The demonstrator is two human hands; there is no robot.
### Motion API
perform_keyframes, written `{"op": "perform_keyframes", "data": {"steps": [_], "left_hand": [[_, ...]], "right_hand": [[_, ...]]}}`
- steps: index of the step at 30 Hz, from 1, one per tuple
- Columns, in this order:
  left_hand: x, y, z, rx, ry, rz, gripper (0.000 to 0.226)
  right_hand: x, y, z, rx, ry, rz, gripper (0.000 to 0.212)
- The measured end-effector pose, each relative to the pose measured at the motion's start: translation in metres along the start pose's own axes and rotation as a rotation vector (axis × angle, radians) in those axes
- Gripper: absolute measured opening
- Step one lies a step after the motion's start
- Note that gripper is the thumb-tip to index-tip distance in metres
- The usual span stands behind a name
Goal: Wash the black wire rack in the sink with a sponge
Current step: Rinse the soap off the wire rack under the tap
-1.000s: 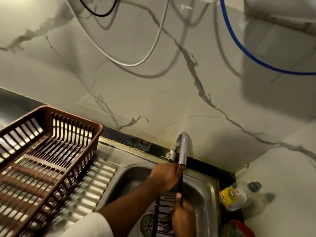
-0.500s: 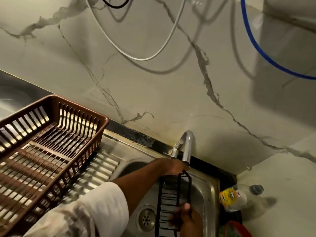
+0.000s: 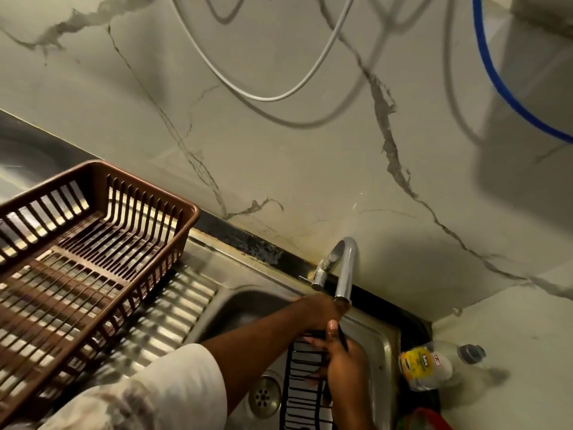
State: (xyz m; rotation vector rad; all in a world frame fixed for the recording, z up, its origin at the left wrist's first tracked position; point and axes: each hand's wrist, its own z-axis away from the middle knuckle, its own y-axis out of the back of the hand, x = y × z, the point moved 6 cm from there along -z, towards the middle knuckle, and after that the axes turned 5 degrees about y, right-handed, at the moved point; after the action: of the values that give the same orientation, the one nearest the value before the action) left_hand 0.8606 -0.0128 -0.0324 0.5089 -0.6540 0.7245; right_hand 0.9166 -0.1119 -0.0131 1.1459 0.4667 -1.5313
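Rack: I see the rack (image 3: pixel 305 386) standing on edge over the sink (image 3: pixel 376 346), its top end just under the tap (image 3: pixel 344 274) and its lower end running out of the bottom of the view. The drain (image 3: pixel 263 397) sits just to its left.

Right hand: my right hand (image 3: pixel 344 364) is wrapped round the rack's right side wire, thumb pointing up along it. That grip steadies the rack.

Left hand: my left hand (image 3: pixel 322 313) reaches across to the rack's top end, right below the spout. I cannot tell whether its fingers are curled on the wire or only touching; they are hidden behind the wrist.

Sponge: I see none in either hand or anywhere in view.

Water: I cannot make out a stream from the spout.

Step in hand: I judge this to be positioning or rinsing the top of the rack under the tap.

Doing it well: I would keep the right grip firm, since thin wet wire will likely slip and twist. I would keep the rack low inside the basin so splash stays in, turn it so each rung passes under the spout, and work top to bottom.

Surroundings: a brown basket (image 3: pixel 93 243) rests on the drainboard (image 3: pixel 173 308) to the left. A bottle (image 3: pixel 431 364) lies on its side just right of the sink, with something red (image 3: pixel 429 420) below it.
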Motion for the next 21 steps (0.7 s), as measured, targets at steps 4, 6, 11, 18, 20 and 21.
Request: {"op": "perform_keyframes", "data": {"steps": [4,6,11,18,20,21], "left_hand": [[-0.001,0.004,-0.014,0.006,0.030,0.004,0.060],[0.005,0.009,-0.012,-0.079,0.001,-0.076,0.052],[0.014,0.017,-0.008,-0.265,-0.060,-0.030,0.046],[0.016,0.014,-0.011,-0.271,-0.024,-0.007,0.049],[0.012,0.015,-0.014,-0.288,-0.007,-0.047,0.042],[0.008,0.011,-0.014,-0.307,0.016,-0.076,0.045]], "right_hand": [[-0.001,0.009,0.012,0.103,0.184,-0.059,0.041],[0.001,0.009,0.021,0.126,0.251,-0.073,0.044],[0.010,0.017,0.034,0.111,0.349,-0.109,0.072],[0.006,0.037,0.029,-0.026,0.264,-0.195,0.072],[0.008,0.041,0.018,-0.127,0.130,-0.277,0.045],[0.013,0.041,0.013,-0.196,0.036,-0.319,0.042]]}}
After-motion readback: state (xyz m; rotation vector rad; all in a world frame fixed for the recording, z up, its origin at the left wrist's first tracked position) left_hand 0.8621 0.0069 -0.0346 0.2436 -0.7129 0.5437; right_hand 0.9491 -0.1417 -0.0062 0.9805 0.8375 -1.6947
